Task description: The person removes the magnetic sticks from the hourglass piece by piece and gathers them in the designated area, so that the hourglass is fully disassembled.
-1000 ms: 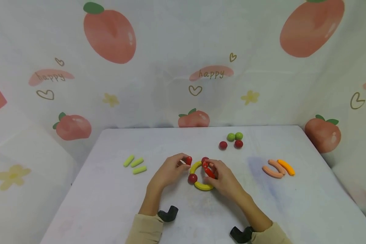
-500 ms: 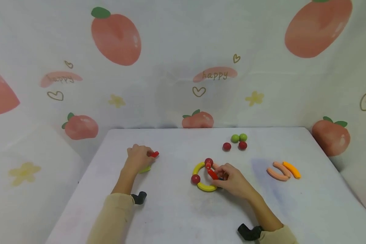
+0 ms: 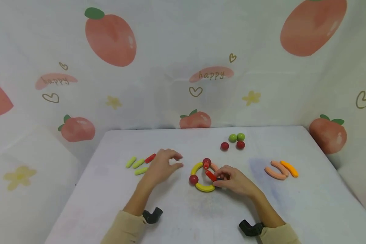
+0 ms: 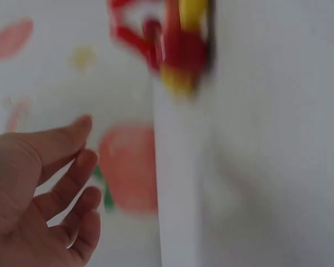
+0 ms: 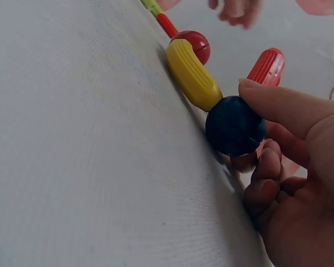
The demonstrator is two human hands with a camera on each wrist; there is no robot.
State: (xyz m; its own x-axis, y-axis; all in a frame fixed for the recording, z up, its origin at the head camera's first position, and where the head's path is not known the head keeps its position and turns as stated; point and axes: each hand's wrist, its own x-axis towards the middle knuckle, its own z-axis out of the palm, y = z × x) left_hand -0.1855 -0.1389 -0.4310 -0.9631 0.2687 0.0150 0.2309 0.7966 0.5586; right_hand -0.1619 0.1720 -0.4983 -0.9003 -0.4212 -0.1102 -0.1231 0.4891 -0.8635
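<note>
A ring of curved yellow building rods (image 3: 205,187), a curved pink rod (image 3: 214,167) and red balls (image 3: 193,179) lies mid-table. A dark blue ball (image 5: 235,126) joins it at the right. My right hand (image 3: 236,181) pinches the base of a straight red rod (image 5: 269,65) that slants up from the blue ball. Another straight red rod (image 3: 206,165) rises from the far red ball. My left hand (image 3: 163,166) holds nothing, its thumb and fingers spread apart left of the ring. Behind it, a loose red rod (image 3: 150,158) lies beside light green rods (image 3: 141,170).
Two green balls (image 3: 232,138) and two loose red balls (image 3: 240,145) sit toward the back of the white table (image 3: 88,203). At the right lie curved pink rods (image 3: 275,173) and an orange one (image 3: 289,168). A fruit-printed cloth (image 3: 158,84) hangs behind.
My left hand carried a red rod left to the green rods and let it go there, then came partway back toward the ring. My right hand stays at the ring's right side.
</note>
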